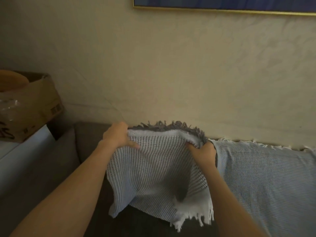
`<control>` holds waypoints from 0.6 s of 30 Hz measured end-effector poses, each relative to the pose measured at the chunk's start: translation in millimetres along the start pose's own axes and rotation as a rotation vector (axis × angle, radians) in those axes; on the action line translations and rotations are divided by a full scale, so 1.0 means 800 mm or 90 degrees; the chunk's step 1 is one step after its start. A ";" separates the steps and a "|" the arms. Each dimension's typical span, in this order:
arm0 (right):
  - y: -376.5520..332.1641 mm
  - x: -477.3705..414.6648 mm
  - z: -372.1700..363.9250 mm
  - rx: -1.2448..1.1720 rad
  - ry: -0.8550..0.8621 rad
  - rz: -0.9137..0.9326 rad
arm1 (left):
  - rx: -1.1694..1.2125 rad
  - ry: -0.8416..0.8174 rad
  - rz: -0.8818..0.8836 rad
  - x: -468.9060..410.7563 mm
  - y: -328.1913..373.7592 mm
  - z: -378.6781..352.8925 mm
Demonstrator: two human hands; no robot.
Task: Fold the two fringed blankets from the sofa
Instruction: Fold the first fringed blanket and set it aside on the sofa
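Beige wall (171, 74) behind a dark grey sofa (89, 142). Held up above the seat, in front of the backrest: a striped blanket (153, 168), ribbed in white and grey, doubled over. Grey fringe (171, 126) bunched along its top edge, white fringe (193, 219) hanging at the lower right corner. Gripped at the upper left corner by the left hand (118, 135), and at the upper right by the right hand (203, 154), fingers curled tight round a bunch of cloth. Sagging between the two, with a dark shadowed fold in the middle; number of layers hard to tell.

Draped over the backrest just to the right: a pale blanket (265, 177), finely woven, fringed in white along the top, cut off by the right and bottom edges.

At far left, a cardboard box (34, 108) on a white surface (25, 159), partly out of view, contents unclear. At top right, only the bottom strip of a gold-framed picture (222, 9).
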State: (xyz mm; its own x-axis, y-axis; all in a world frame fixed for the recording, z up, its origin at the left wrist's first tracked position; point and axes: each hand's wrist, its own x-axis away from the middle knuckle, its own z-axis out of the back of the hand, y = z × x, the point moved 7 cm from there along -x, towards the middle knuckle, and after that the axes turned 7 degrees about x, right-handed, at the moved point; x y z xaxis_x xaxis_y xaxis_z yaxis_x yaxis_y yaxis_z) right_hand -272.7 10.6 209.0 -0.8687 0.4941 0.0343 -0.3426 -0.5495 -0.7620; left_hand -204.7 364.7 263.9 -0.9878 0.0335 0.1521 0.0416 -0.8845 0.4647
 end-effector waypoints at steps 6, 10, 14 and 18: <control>-0.017 0.011 0.010 -0.066 -0.083 0.081 | 0.134 0.181 -0.061 0.000 -0.018 0.013; -0.031 0.005 0.022 0.024 0.001 0.137 | 0.177 0.311 -0.133 0.000 -0.012 0.021; -0.051 0.000 0.032 0.030 0.103 0.134 | 0.116 0.297 -0.235 -0.001 0.012 0.023; -0.072 0.006 0.044 0.069 0.232 0.144 | 0.027 0.270 -0.262 0.009 0.030 0.027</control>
State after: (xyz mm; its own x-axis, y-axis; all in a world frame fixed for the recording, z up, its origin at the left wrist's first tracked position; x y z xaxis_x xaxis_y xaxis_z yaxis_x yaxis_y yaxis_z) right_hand -269.4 21.0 275.7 -0.7505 0.5474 -0.3704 -0.2108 -0.7294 -0.6507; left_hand -207.9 353.8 294.8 -0.8975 0.1736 -0.4054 -0.3603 -0.8187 0.4471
